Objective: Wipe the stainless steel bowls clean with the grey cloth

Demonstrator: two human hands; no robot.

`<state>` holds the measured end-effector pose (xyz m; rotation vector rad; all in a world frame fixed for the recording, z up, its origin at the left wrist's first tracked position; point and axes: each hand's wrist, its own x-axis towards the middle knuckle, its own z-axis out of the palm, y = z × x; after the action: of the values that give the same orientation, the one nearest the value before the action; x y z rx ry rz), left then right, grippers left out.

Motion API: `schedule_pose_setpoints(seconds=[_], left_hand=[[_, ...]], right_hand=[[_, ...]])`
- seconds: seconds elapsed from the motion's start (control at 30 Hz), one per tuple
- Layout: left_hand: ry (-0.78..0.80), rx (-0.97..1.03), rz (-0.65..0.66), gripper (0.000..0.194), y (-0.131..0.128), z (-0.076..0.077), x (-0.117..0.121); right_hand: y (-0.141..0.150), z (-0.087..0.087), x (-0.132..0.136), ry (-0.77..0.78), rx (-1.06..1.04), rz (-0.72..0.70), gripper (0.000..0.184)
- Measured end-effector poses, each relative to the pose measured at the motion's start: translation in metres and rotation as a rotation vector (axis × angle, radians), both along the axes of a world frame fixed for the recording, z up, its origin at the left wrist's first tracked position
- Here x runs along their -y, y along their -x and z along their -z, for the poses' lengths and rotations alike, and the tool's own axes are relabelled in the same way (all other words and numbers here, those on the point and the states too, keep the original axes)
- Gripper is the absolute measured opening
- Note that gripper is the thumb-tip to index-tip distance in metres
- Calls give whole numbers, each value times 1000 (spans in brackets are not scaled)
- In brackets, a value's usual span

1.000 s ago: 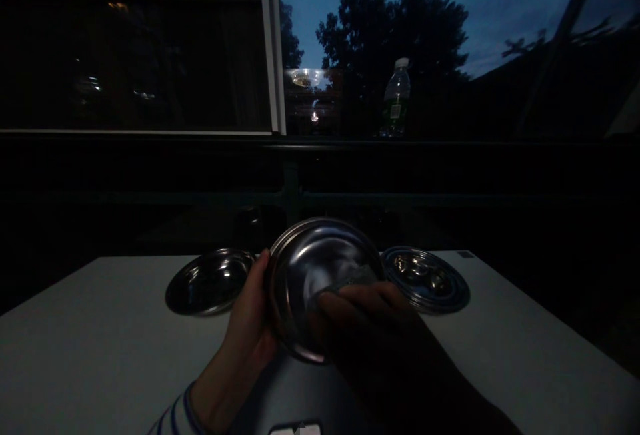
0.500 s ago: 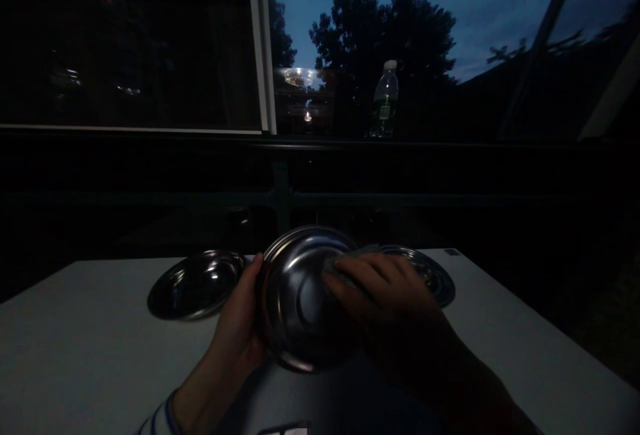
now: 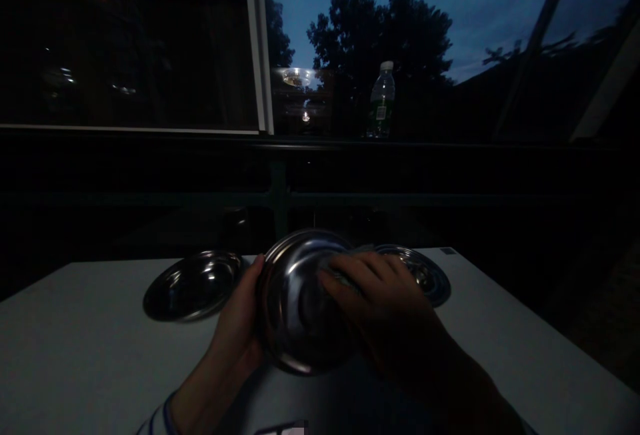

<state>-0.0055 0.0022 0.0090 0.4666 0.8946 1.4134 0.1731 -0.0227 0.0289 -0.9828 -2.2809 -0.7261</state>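
A round steel plate (image 3: 293,315) stands tilted on its edge over the white table (image 3: 75,348), its hollow side facing me. My left hand (image 3: 240,331) grips its left rim, thumb over the edge. My right hand (image 3: 380,301) lies inside the plate near the upper right, fingers pressed on a small pale cloth (image 3: 345,271) that is mostly hidden under them. The scene is very dark.
A second steel plate (image 3: 193,285) lies flat on the table to the left. A third plate (image 3: 425,275) lies to the right, partly behind my right hand. A water bottle (image 3: 381,100) stands on the dark window ledge beyond. The table's right edge slopes away.
My right hand with the cloth has moved from the lower middle of the plate up to its upper right. The plate has stayed tilted in my left hand. The view has shifted slightly.
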Motion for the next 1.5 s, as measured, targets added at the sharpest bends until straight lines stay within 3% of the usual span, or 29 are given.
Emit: schedule_pose_setpoints(seconds=[0.1, 0.37, 0.53, 0.67, 0.77, 0.9, 1.07, 1.17, 1.23, 1.4, 1.5], left_hand=[[-30, -8, -80, 24, 1, -1, 0], [-11, -51, 60, 25, -6, 5, 4], [-19, -23, 75, 24, -7, 6, 3], [-5, -16, 83, 24, -7, 9, 2], [11, -22, 67, 23, -7, 10, 1], [-12, -5, 97, 23, -5, 8, 2], [-10, -19, 72, 25, -5, 7, 2], [-24, -44, 90, 22, -7, 11, 1], [-21, -56, 108, 22, -8, 13, 1], [-9, -108, 157, 23, -11, 18, 3], [-18, -108, 153, 22, -10, 17, 3]], right_hand=[[-3, 1, -2, -7, 4, 48, 27], [12, 5, 2, -7, -55, -119, 26], [14, 6, 0, 0, -80, -52, 27], [15, 8, -1, 4, -69, -120, 24], [16, 9, 0, -7, -77, -29, 25], [15, 9, 0, -16, -82, -149, 22], [15, 11, -3, -11, -102, -1, 26], [26, 18, 0, -39, -93, -206, 21], [31, 19, 0, 33, -71, -274, 19], [16, 13, -10, 88, -143, -84, 26], [19, 18, -8, 99, -125, -144, 27]])
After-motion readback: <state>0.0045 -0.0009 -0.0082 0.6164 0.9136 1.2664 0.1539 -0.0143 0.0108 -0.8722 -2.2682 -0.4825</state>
